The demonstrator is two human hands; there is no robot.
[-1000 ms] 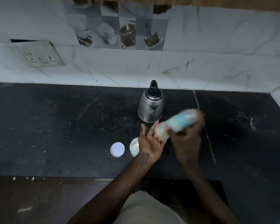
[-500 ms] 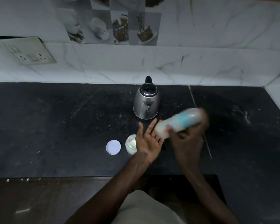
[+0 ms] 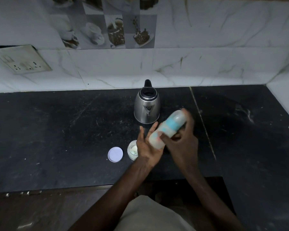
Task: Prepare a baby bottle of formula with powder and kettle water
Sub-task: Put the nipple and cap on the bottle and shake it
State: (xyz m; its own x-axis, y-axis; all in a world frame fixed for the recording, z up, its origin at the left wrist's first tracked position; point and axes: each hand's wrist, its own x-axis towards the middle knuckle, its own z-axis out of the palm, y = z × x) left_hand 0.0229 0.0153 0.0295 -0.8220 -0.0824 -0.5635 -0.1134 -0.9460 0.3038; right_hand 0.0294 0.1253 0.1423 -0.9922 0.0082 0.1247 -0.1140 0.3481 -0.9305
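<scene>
A dark black stone worktop (image 3: 57, 130) with pale scratches runs along a white marble-look tiled wall (image 3: 207, 47). A band of picture tiles with cups and food (image 3: 107, 30) sits high on the wall. A grubby white switch and socket plate (image 3: 23, 60) is at the left. The light is dim.

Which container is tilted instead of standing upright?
The bottle, held tilted in the right hand. The kettle and the open jar stand upright on the counter.

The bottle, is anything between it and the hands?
No. The right hand grips the bottle directly, and its base rests against the open left hand. Nothing visible lies between them.
</scene>
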